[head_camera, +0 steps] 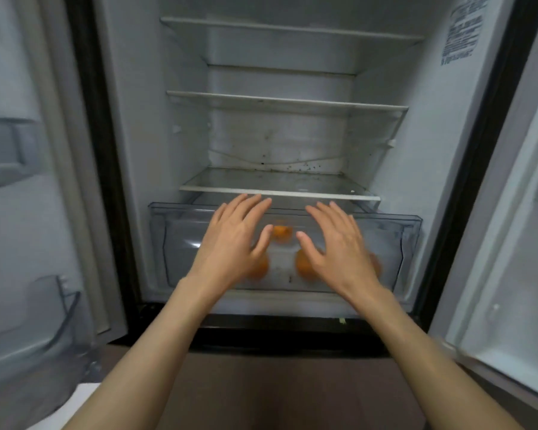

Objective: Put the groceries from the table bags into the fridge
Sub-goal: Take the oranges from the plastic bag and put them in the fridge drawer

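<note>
The fridge stands open in front of me, with a clear plastic drawer (395, 240) at its bottom. Several oranges lie inside the drawer; one orange (282, 233) shows between my hands, another orange (303, 265) sits lower, and others are partly hidden behind my hands. My left hand (233, 240) and my right hand (339, 246) are both spread flat, fingers apart, in front of the drawer's clear front. Neither hand holds anything. Whether the palms touch the drawer front I cannot tell.
Three bare shelves are above the drawer, the lowest shelf (280, 185) just past my fingertips. The left door (22, 212) with its door bins and the right door (510, 243) stand open on either side. A brown floor lies below.
</note>
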A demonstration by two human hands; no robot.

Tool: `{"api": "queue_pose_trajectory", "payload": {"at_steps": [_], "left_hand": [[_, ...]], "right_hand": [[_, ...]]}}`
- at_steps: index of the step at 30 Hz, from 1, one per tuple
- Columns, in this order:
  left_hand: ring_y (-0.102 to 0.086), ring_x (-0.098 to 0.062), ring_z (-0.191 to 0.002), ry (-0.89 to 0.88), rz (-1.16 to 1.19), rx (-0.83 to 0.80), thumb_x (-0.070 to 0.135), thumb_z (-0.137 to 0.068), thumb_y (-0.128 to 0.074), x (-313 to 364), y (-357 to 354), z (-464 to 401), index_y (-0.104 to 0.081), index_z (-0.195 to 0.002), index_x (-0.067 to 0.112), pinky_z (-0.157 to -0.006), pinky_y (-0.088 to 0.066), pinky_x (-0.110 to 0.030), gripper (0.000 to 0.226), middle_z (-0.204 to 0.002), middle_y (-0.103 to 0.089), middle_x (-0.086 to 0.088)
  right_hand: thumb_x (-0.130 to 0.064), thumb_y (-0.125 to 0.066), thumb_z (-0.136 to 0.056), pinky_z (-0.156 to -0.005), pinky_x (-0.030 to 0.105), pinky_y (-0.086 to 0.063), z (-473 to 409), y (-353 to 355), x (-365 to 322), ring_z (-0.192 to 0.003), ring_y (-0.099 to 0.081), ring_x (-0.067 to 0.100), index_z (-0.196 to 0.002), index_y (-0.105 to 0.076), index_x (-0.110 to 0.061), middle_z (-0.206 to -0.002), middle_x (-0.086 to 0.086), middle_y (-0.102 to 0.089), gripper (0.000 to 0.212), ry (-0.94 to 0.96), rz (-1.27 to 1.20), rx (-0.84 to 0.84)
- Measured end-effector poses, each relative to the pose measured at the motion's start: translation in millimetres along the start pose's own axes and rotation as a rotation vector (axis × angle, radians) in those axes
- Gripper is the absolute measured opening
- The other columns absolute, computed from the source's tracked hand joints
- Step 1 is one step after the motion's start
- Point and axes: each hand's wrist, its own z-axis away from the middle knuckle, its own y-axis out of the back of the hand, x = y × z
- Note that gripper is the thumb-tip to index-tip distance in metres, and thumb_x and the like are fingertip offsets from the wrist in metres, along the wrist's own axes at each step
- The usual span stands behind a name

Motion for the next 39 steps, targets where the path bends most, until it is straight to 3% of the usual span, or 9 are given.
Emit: {"api": "queue_pose_trajectory", "payload": {"at_steps": [5, 8, 10, 14, 18, 22, 25, 33, 39], "left_hand": [[-0.041, -0.024, -0.132, 0.086, 0.083, -0.013, 0.038, -0.089, -0.041, 0, 25, 132, -0.047, -0.134, 0.014, -0.105, -0.037, -0.049, 0.052, -0.138, -0.050, -0.007], [-0.036, -0.023, -0.135, 0.164, 0.029, -0.095, 0.038, -0.090, -0.041, -6, 39, 218, -0.048, -0.133, 0.016, -0.107, -0.034, -0.050, 0.050, -0.138, -0.050, -0.006], [-0.029, -0.023, -0.137, 0.236, -0.009, -0.135, 0.039, -0.090, -0.040, -12, 55, 270, -0.047, -0.134, 0.017, -0.108, -0.031, -0.049, 0.049, -0.139, -0.048, -0.006], [-0.018, -0.021, -0.139, 0.416, -0.131, -0.219, 0.042, -0.092, -0.034, -18, 95, 367, -0.042, -0.138, 0.021, -0.112, -0.019, -0.046, 0.052, -0.145, -0.040, -0.005], [-0.010, -0.020, -0.143, 0.631, -0.219, -0.334, 0.049, -0.091, -0.024, -22, 144, 459, -0.033, -0.142, 0.025, -0.115, -0.010, -0.045, 0.058, -0.153, -0.026, -0.001], [0.002, -0.018, -0.144, 0.852, -0.329, -0.343, 0.054, -0.090, -0.017, -36, 198, 523, -0.016, -0.147, 0.031, -0.116, -0.001, -0.041, 0.061, -0.157, -0.012, 0.002], [0.009, -0.018, -0.144, 0.988, -0.378, -0.323, 0.047, -0.096, -0.029, -46, 230, 547, -0.007, -0.147, 0.033, -0.117, 0.003, -0.041, 0.057, -0.158, -0.002, 0.002], [0.017, -0.018, -0.143, 1.313, -0.588, -0.330, 0.047, -0.096, -0.027, -109, 317, 618, 0.001, -0.147, 0.034, -0.109, 0.017, -0.044, 0.059, -0.157, 0.007, 0.003], [0.020, -0.017, -0.142, 1.515, -0.604, -0.251, 0.045, -0.097, -0.027, -161, 376, 640, -0.001, -0.147, 0.034, -0.114, 0.012, -0.045, 0.057, -0.157, 0.010, 0.003]], "right_hand": [[-0.058, -0.028, -0.084, -0.116, 0.039, -0.012, 106, -28, -62, -0.143, -0.020, 0.018, -0.142, -0.035, -0.021, -0.151, 0.003, -0.033, 0.069, -0.014, -0.139, -0.166], [-0.052, -0.038, -0.092, -0.116, 0.033, -0.001, 164, -41, -99, -0.145, -0.007, 0.012, -0.146, -0.022, -0.026, -0.156, -0.001, -0.018, 0.063, -0.036, -0.180, -0.319], [-0.051, -0.039, -0.093, -0.116, 0.033, 0.003, 202, -45, -124, -0.144, -0.001, 0.010, -0.147, -0.017, -0.028, -0.157, -0.003, -0.012, 0.063, -0.051, -0.201, -0.409], [-0.064, -0.018, -0.083, -0.114, 0.033, 0.008, 276, -55, -181, -0.143, 0.006, 0.010, -0.148, -0.011, -0.032, -0.158, -0.004, -0.006, 0.073, 0.031, -0.209, -0.631], [-0.058, -0.028, -0.092, -0.115, 0.037, 0.007, 326, -71, -246, -0.145, 0.008, 0.013, -0.148, -0.005, -0.031, -0.158, -0.003, 0.001, 0.066, 0.145, -0.241, -0.831], [-0.053, -0.034, -0.094, -0.116, 0.039, 0.006, 343, -91, -318, -0.145, 0.008, 0.014, -0.148, -0.004, -0.033, -0.158, -0.002, 0.001, 0.065, 0.301, -0.348, -0.910], [-0.053, -0.034, -0.094, -0.118, 0.041, 0.003, 343, -108, -362, -0.145, 0.008, 0.015, -0.148, -0.005, -0.032, -0.159, -0.002, 0.001, 0.064, 0.411, -0.382, -0.934], [-0.054, -0.033, -0.093, -0.116, 0.042, 0.003, 342, -172, -518, -0.146, 0.004, 0.018, -0.149, -0.010, -0.027, -0.159, 0.001, -0.002, 0.066, 0.694, -0.480, -0.989], [-0.053, -0.038, -0.093, -0.116, 0.044, -0.005, 324, -216, -624, -0.146, -0.003, 0.019, -0.149, -0.016, -0.025, -0.158, 0.004, -0.011, 0.066, 0.818, -0.621, -0.987]]}}
